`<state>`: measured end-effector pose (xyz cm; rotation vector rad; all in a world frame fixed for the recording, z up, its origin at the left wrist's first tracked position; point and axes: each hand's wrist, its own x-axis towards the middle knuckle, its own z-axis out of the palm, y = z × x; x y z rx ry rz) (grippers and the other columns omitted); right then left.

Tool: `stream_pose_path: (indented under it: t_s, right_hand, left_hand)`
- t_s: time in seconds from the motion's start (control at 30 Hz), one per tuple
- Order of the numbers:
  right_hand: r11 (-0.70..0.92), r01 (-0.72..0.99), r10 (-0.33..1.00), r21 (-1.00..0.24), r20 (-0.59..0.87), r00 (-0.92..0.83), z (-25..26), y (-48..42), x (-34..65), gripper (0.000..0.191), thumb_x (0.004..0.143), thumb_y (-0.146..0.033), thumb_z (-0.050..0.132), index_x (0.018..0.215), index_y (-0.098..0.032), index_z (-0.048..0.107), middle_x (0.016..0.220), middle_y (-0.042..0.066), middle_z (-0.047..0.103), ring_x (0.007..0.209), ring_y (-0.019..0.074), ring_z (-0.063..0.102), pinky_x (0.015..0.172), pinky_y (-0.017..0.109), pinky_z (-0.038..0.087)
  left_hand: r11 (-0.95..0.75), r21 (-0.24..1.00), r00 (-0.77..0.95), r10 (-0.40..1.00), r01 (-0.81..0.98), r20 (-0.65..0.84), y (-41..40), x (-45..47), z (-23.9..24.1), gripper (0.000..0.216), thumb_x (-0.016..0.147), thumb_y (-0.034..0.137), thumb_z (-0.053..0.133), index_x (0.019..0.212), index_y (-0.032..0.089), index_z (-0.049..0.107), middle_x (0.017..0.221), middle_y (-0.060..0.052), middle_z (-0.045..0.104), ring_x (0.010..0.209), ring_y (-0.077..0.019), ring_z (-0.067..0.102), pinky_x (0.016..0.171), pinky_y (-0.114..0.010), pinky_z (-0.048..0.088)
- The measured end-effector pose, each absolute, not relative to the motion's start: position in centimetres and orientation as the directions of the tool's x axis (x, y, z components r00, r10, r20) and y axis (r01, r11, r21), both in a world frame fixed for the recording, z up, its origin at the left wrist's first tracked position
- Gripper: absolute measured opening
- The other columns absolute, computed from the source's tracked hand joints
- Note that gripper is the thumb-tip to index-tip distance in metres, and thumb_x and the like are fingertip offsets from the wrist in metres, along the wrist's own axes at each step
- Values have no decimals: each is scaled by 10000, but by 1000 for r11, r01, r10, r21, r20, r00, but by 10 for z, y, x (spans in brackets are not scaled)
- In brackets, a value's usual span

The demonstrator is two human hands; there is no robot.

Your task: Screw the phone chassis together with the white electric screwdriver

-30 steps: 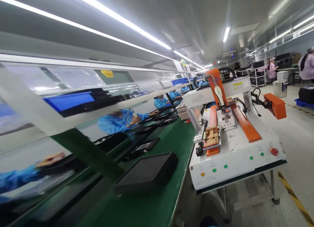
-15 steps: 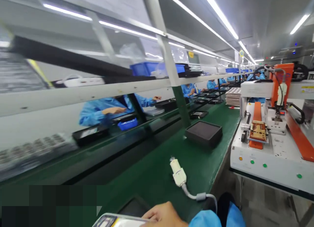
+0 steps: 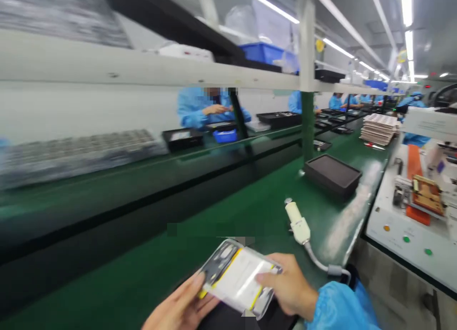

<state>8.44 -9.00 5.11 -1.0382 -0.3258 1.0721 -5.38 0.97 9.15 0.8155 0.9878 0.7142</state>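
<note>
While both hands are gripping it, the left hand (image 3: 182, 304) and right hand (image 3: 289, 287) are holding the flat clear-wrapped part (image 3: 237, 277) slanting near-right to far-left above the desk (image 3: 150, 268).

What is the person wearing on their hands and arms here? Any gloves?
No gloves: both the left hand and the right hand are bare. The right arm wears a loose, bright blue sleeve that ends at the wrist. No sleeve shows on the left side; it is cut off by the frame's lower edge. No rings or watch show.
</note>
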Motion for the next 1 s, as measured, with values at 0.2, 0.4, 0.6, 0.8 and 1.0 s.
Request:
stream_pose_path:
  t_s: [0.2,0.4,0.6,0.8,1.0]
  right_hand:
    - [151,-585,876,-797,-167,453,52,-114,88,443,667,-496,786,955,-162,737,1020,109,718,986,265,651,897,396,502]
    - [33,-531,907,-847,-198,373,45,-117,98,397,789,-453,694,1103,-210,707,1204,92,658,1142,284,591,958,439,489]
    - [30,-429,911,-903,-152,383,49,-118,101,456,833,-444,632,1218,-199,649,1210,91,655,1146,273,594,990,444,474]
    - [34,-407,925,-913,-126,359,51,-118,102,363,861,-407,598,1169,-232,677,1222,55,652,1177,251,575,1031,435,442]
    - [-12,-495,905,-869,-220,364,54,-117,103,360,812,-413,644,1122,-240,700,1199,51,666,1172,258,578,992,426,474]
  left_hand:
    - [490,833,533,791,-259,-300,-2,-55,82,295,843,252,620,1100,110,652,992,-155,721,833,-244,712,702,-306,597]
    - [509,784,508,809,-355,-295,4,-58,69,313,878,285,586,1109,86,655,923,-190,714,760,-257,713,656,-319,581]
    - [516,762,543,798,-392,-262,5,-57,65,350,820,332,685,1093,113,670,922,-161,718,745,-229,705,682,-311,564]
    - [514,768,534,801,-383,-270,7,-56,63,289,864,304,616,1083,128,681,899,-137,727,736,-198,696,703,-302,546]
    - [511,766,531,804,-390,-266,8,-55,63,263,873,315,602,997,102,695,899,-153,725,722,-201,695,709,-316,551]
